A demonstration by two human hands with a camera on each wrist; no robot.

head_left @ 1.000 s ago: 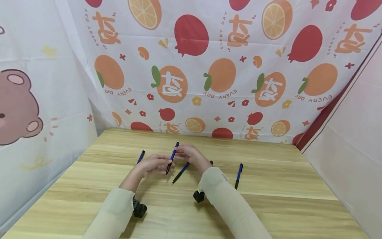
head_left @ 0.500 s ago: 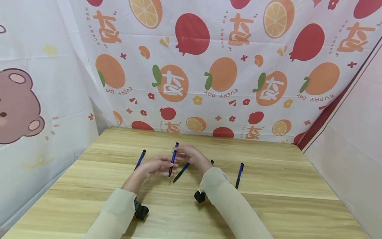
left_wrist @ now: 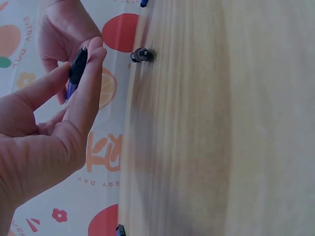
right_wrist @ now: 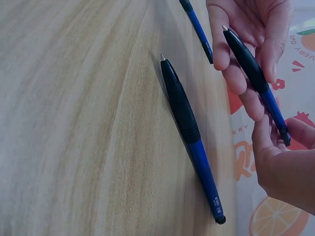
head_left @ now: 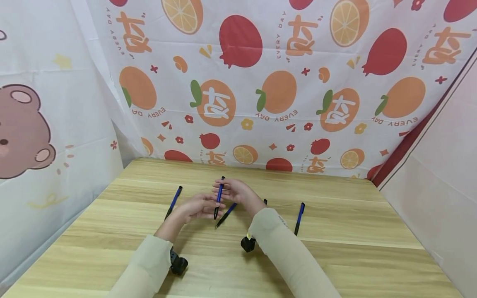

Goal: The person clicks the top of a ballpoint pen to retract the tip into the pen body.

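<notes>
Above the table, a blue pen [head_left: 220,194] with a black grip is held tip down between both hands. My left hand [head_left: 199,207] pinches its black lower part between thumb and fingers, as the left wrist view also shows. My right hand [head_left: 236,192] has its thumb and fingers about the pen's top end; in the right wrist view that end [right_wrist: 284,137] lies between them. Just below the hands, another blue pen [head_left: 226,215] rests slantwise on the table, its tip toward me.
More blue pens lie on the wooden table [head_left: 216,265]: a left pen [head_left: 174,201] beside my left wrist, a right pen [head_left: 299,219], and one partly hidden pen [head_left: 265,202] behind my right forearm. A fruit-printed cloth [head_left: 242,103] hangs along the back edge.
My left hand has shifted slightly right with the pen, whose tip has swung right so that it stands steeper. My right hand's fingers have moved a little along its top end.
</notes>
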